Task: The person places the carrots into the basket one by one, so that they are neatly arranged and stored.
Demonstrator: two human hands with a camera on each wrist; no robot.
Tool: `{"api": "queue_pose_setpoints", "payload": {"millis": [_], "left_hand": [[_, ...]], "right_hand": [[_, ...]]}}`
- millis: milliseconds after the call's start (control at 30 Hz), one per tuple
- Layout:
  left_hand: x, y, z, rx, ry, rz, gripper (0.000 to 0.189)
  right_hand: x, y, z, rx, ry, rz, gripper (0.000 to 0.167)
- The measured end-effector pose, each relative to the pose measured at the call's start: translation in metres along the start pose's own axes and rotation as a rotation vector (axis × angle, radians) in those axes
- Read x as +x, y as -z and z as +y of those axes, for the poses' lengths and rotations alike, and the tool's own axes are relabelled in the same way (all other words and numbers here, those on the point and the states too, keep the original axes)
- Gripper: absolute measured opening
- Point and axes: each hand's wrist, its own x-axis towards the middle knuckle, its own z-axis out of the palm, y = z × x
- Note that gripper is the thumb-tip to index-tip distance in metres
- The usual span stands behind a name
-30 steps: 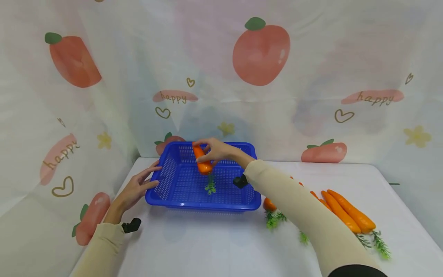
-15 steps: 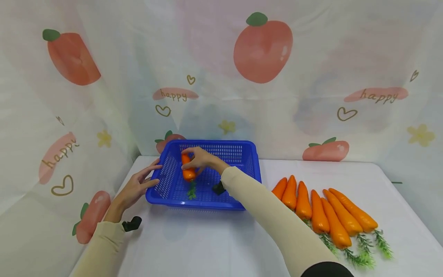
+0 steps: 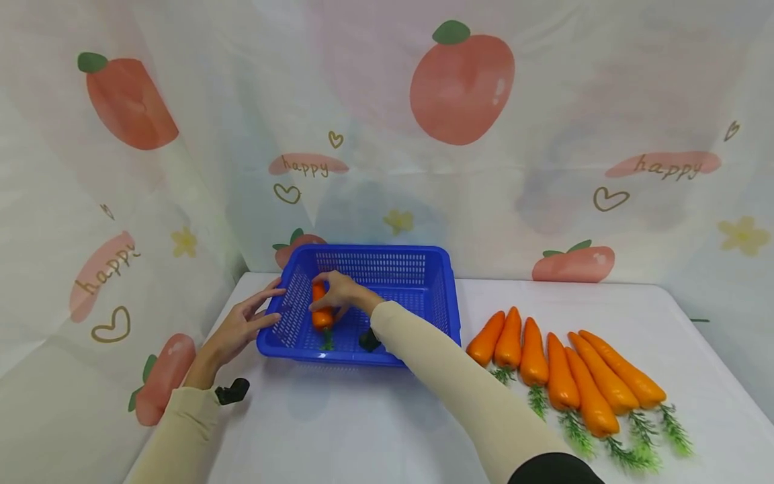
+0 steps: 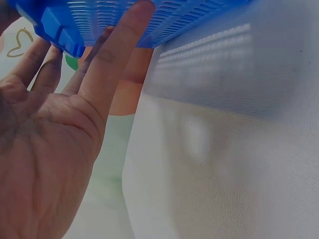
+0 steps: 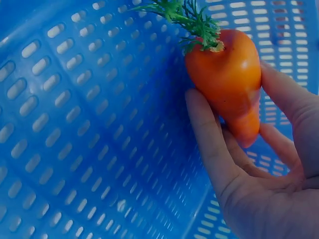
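In the head view a carrot (image 3: 323,318) with a green leafy top is inside the blue plastic basket (image 3: 387,249), near its left wall. My right hand (image 3: 342,292) reaches over the front rim and pinches this carrot. The right wrist view shows the thumb on one side of the orange carrot (image 5: 227,74) and the fingers on the other, its leaves pointing away over the perforated blue floor. My left hand (image 3: 237,331) touches the basket's left side with fingers extended. In the left wrist view, the fingers of that hand (image 4: 55,119) lie against the slotted blue wall (image 4: 174,20).
Several more carrots (image 3: 562,376) with leafy tops lie fanned in a row on the white table (image 3: 338,430), right of the basket. A patterned cloth backdrop (image 3: 363,81) stands close behind the basket and along the left side.
My right hand has moved left and down into the basket with the carrot, toward the left wall. The right sleeve has uncovered the row of carrots. The left hand has stayed at the basket's side.
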Motion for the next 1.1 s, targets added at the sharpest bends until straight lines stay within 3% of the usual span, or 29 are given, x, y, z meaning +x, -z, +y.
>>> {"api": "queue_pose_setpoints", "payload": {"millis": [300,800,1100], "left_hand": [[0.001,0.0,-0.001,0.007,0.009,0.012,0.057],[0.0,0.0,-0.002,0.019,0.007,0.022,0.058],[0.001,0.002,-0.003,0.002,0.004,0.016,0.059]], "right_hand": [[-0.003,-0.005,-0.001,0.022,-0.006,-0.077,0.073],[-0.003,-0.008,-0.001,0.016,-0.028,-0.057,0.072],[-0.006,0.004,-0.002,0.039,-0.015,-0.184,0.077]]}}
